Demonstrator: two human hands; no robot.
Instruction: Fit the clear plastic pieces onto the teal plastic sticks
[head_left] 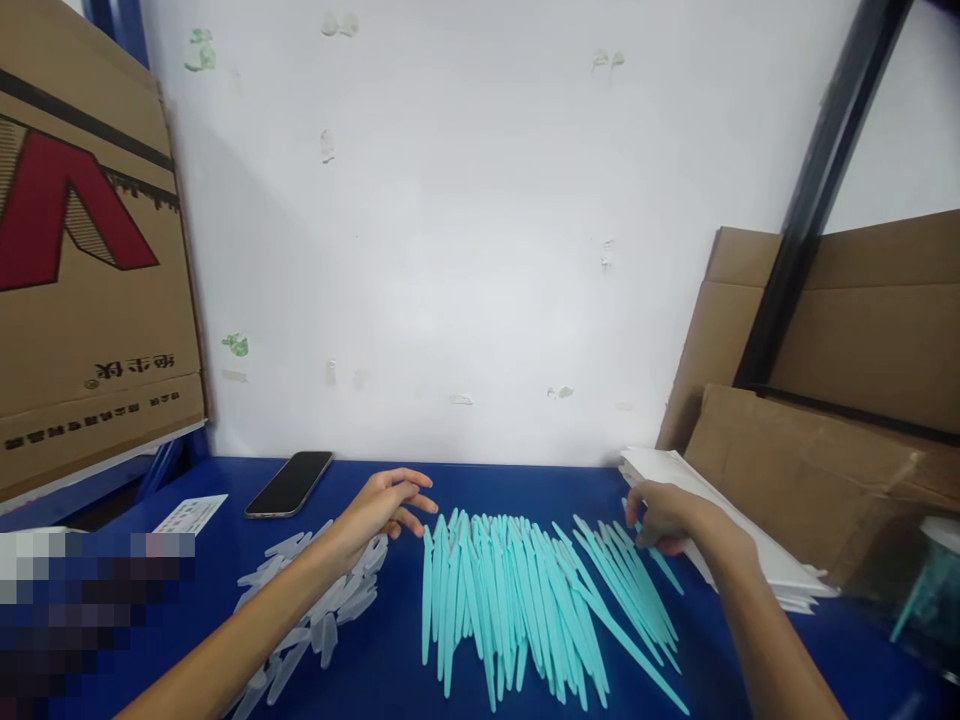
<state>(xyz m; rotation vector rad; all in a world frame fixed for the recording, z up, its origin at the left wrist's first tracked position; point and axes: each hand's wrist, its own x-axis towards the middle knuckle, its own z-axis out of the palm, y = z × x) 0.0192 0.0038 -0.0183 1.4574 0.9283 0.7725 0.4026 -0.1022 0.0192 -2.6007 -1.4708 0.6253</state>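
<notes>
Slim turquoise sticks that look like eyebrow razors lie in a wide pile on the blue table, their tapered handles toward me. To its right a smaller row of the same razors is fanned out. My right hand is at the far end of that row, fingers closed around one turquoise razor that slants down to the right. My left hand hovers by the pile's upper left, fingers apart and nothing in them. Translucent plastic caps lie heaped under my left forearm, which partly hides them.
A phone and a printed card lie at the back left. White sheets are stacked at the right beside cardboard. A large carton stands left, and a see-through container is at the right edge.
</notes>
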